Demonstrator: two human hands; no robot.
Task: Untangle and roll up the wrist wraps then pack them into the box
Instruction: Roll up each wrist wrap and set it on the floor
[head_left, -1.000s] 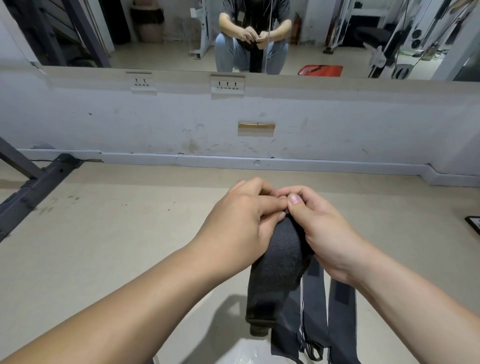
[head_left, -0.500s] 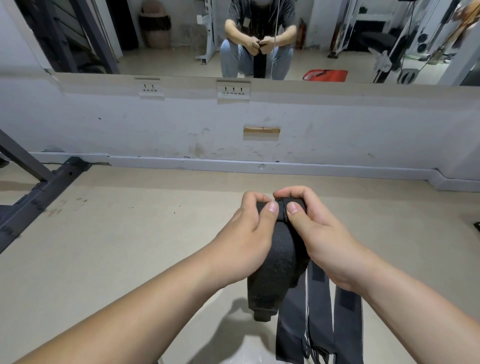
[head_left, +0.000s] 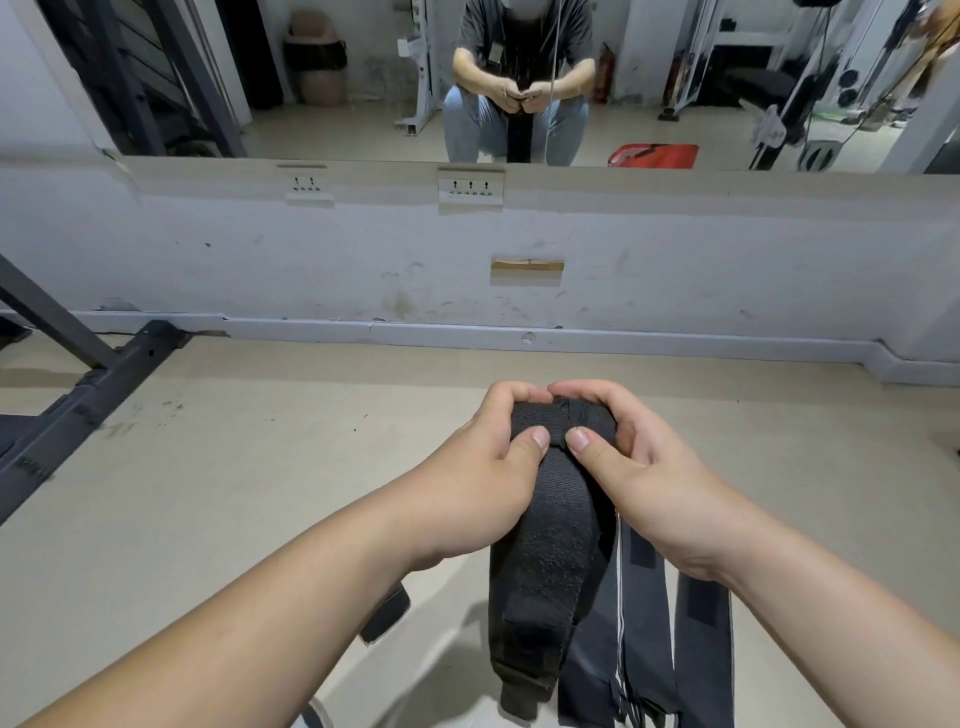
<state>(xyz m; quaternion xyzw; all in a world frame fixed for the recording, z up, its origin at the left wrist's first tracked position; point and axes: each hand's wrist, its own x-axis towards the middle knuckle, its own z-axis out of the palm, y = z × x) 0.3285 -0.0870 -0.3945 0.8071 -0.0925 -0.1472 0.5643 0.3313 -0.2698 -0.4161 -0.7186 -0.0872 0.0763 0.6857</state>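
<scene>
A black wrist wrap (head_left: 550, 545) hangs down in front of me, its top end rolled between my hands. My left hand (head_left: 483, 478) grips the roll's left side, thumb pressed on the front. My right hand (head_left: 634, 467) grips the right side the same way. Both sets of fingers curl over the top of the roll. Several more dark grey straps (head_left: 649, 639) dangle behind and to the right of the black wrap. Another dark strap end (head_left: 387, 613) shows under my left forearm. No box is in view.
A beige floor (head_left: 234, 493) stretches to a white wall (head_left: 675, 260) with sockets and a mirror above it. A black steel frame (head_left: 78, 405) lies on the floor at the left. The mirror shows a seated person and a red bag (head_left: 654, 156).
My hands have spread slightly apart along the wrap's top end, and more of the rolled black band shows between my thumbs. The view has tilted down a little.
</scene>
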